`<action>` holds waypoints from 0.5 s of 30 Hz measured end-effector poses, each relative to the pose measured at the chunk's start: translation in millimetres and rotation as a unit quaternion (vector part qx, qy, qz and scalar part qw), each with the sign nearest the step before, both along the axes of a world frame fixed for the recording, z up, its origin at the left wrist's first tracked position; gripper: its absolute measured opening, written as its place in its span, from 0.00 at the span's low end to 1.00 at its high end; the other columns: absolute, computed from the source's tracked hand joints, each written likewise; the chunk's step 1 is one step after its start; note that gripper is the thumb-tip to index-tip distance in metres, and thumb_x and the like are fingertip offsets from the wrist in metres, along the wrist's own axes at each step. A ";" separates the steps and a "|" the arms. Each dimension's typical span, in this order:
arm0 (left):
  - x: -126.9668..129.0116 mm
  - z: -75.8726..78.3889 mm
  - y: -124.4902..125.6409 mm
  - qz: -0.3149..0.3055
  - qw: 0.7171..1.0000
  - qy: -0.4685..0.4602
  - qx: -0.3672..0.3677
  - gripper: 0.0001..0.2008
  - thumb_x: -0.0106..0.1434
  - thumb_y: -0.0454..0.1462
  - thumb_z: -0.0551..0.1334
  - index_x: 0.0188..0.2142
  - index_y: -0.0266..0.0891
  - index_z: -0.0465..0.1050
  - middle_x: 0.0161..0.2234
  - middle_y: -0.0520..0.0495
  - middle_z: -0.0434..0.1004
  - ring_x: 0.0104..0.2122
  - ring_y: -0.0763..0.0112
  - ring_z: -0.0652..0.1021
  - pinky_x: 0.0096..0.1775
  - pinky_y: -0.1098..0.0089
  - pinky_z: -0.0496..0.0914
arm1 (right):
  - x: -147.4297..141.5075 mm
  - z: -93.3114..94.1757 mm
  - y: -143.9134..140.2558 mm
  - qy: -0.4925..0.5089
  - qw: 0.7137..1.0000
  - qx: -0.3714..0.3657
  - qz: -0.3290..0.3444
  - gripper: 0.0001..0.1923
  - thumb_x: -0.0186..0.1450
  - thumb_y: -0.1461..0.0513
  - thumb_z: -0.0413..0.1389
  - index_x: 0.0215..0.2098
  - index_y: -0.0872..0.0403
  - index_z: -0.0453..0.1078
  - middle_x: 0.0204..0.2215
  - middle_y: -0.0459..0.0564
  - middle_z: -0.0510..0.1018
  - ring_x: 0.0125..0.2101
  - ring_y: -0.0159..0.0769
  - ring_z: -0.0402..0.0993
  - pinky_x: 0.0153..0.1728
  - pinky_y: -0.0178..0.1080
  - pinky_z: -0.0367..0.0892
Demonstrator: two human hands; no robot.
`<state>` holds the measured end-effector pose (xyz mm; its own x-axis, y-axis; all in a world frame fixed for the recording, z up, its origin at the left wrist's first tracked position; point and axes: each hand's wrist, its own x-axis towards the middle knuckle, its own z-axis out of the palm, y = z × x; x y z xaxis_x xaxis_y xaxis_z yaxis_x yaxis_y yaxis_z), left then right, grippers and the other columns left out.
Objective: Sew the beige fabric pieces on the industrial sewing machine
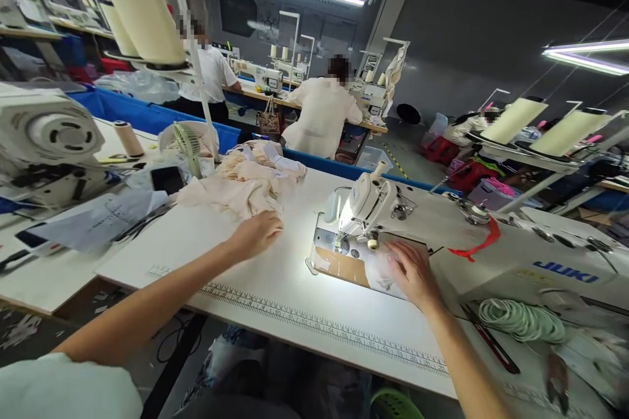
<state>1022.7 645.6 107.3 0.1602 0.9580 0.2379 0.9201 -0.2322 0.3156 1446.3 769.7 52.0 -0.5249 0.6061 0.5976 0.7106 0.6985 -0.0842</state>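
My left hand (256, 234) is above the white table at the front edge of a heap of cream fabric pieces (240, 186). Its fingers are loosely bent, and nothing shows in them. On the bed of a white sewing machine (373, 203), my right hand (413, 270) rests to the right of the needle area, with fingers stretched out and apart. A small, blurred whitish piece of cloth (382, 275) lies by its thumb and fingertips. The machine's lamp lights the metal needle plate (327, 237).
A printed ruler (314, 324) runs along the table's front edge. Right: tweezers (491, 340) and a coil of pale green cord (521, 319). Left: a small fan (187, 147), a phone (168, 179), a paper sheet (101, 219) and another machine (49, 137). Several people sit beyond.
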 end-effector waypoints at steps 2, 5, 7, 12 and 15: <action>-38.7 8.8 -2.6 -0.013 0.999 0.022 0.030 0.11 0.70 0.36 0.54 0.39 0.40 0.75 0.41 0.44 0.77 0.45 0.60 0.75 0.43 0.66 0.70 | 1.1 3.7 0.9 0.028 0.999 0.046 -0.004 0.17 0.71 0.56 0.47 0.50 0.52 0.73 0.46 0.57 0.81 0.51 0.49 0.74 0.54 0.53 0.66; -87.5 18.1 -1.1 -0.034 0.995 0.075 0.051 0.10 0.68 0.36 0.56 0.44 0.44 0.76 0.44 0.45 0.76 0.48 0.59 0.73 0.41 0.67 0.71 | -2.7 12.7 -3.6 0.062 0.994 0.090 -0.014 0.15 0.71 0.60 0.47 0.47 0.53 0.74 0.41 0.56 0.82 0.46 0.47 0.76 0.51 0.51 0.68; -103.7 18.6 3.5 -0.044 0.991 0.118 0.045 0.11 0.66 0.36 0.59 0.47 0.44 0.75 0.47 0.45 0.75 0.50 0.58 0.72 0.43 0.66 0.71 | -10.9 18.8 -10.8 0.066 0.993 0.099 -0.006 0.13 0.71 0.62 0.47 0.46 0.53 0.74 0.40 0.56 0.82 0.44 0.45 0.77 0.49 0.49 0.69; -102.1 9.7 13.6 -0.039 0.985 0.157 0.067 0.07 0.66 0.36 0.62 0.44 0.42 0.75 0.48 0.43 0.75 0.51 0.56 0.73 0.47 0.62 0.71 | -43.3 30.3 -36.4 0.057 0.989 0.129 0.037 0.11 0.72 0.64 0.48 0.47 0.52 0.71 0.39 0.52 0.81 0.41 0.42 0.77 0.51 0.49 0.67; -100.4 8.0 13.6 -0.056 0.985 0.121 0.109 0.10 0.70 0.37 0.55 0.40 0.42 0.76 0.44 0.44 0.77 0.47 0.60 0.74 0.45 0.64 0.71 | -62.2 36.7 -49.5 0.040 0.991 0.123 0.043 0.10 0.72 0.64 0.48 0.46 0.52 0.70 0.38 0.51 0.81 0.40 0.41 0.77 0.53 0.49 0.65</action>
<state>922.3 659.2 115.3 0.3403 0.8611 0.3777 0.9267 -0.3753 0.0207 1384.1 720.2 88.7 -0.5143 0.3919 0.7628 0.6450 0.7629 0.0429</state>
